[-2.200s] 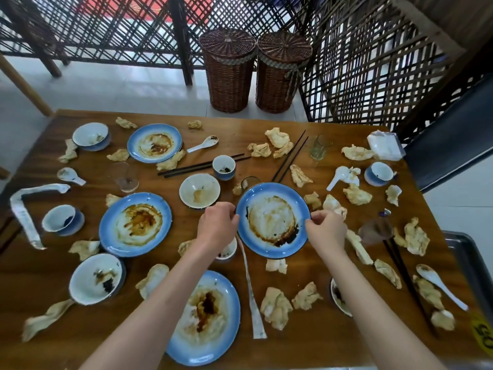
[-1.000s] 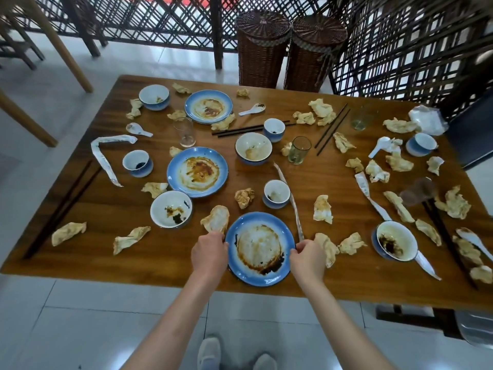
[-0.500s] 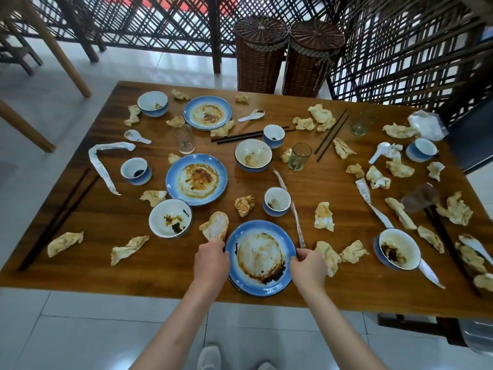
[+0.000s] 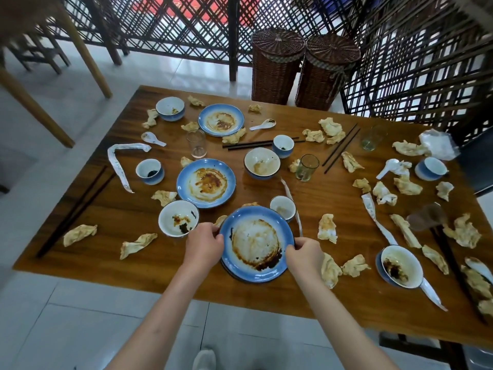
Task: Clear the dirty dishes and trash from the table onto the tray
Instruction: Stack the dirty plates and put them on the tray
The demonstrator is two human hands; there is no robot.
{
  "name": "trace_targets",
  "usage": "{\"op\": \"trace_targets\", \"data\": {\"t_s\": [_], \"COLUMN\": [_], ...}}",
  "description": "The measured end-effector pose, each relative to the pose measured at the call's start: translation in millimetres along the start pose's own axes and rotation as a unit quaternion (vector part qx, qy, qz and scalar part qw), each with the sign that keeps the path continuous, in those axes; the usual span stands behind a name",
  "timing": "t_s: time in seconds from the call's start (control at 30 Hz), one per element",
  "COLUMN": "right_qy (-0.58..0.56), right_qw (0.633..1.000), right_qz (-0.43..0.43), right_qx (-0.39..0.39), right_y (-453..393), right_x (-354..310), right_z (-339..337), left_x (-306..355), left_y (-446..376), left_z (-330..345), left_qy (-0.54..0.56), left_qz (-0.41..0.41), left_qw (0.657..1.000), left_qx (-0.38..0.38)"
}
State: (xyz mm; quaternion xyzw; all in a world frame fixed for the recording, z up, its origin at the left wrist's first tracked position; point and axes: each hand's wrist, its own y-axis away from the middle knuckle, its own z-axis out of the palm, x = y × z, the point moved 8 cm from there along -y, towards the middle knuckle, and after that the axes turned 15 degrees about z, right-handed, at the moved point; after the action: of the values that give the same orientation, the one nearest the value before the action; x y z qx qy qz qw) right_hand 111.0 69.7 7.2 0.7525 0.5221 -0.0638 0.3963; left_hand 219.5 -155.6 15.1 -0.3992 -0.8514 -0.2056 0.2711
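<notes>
Gripping opposite rims of the sauce-smeared blue plate (image 4: 256,244), the left hand (image 4: 204,243) and right hand (image 4: 304,253) curl their fingers round it near the worktop's (image 4: 266,295) front edge, beside a dirty bowl (image 4: 178,218).

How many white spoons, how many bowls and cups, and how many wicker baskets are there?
White spoons: 4
Bowls and cups: 8
Wicker baskets: 2
Total: 14

head view, high, facing down over table (image 4: 346,295)
</notes>
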Motion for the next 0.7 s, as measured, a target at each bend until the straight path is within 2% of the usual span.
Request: {"op": "trace_targets", "data": {"t_s": [0.33, 0.5, 0.7], "right_qy": [-0.028, -0.048, -0.053], "right_qw": [0.999, 0.999, 0.996], "right_qz": [-0.033, 0.005, 0.066], "right_qx": [-0.014, -0.016, -0.014], "right_y": [-6, -20, -39], "right_x": [-111, -154, -173], "right_z": [26, 63, 108], "left_x": [-4, -26, -55], "left_y": [-81, -142, -189], "left_z": [-75, -95, -95], "left_qy": [0.003, 0.004, 0.006], "left_qz": [0.019, 0.019, 0.016], "left_qw": [0.999, 1.000, 1.000], "left_qx": [0.032, 0.005, -0.022]}}
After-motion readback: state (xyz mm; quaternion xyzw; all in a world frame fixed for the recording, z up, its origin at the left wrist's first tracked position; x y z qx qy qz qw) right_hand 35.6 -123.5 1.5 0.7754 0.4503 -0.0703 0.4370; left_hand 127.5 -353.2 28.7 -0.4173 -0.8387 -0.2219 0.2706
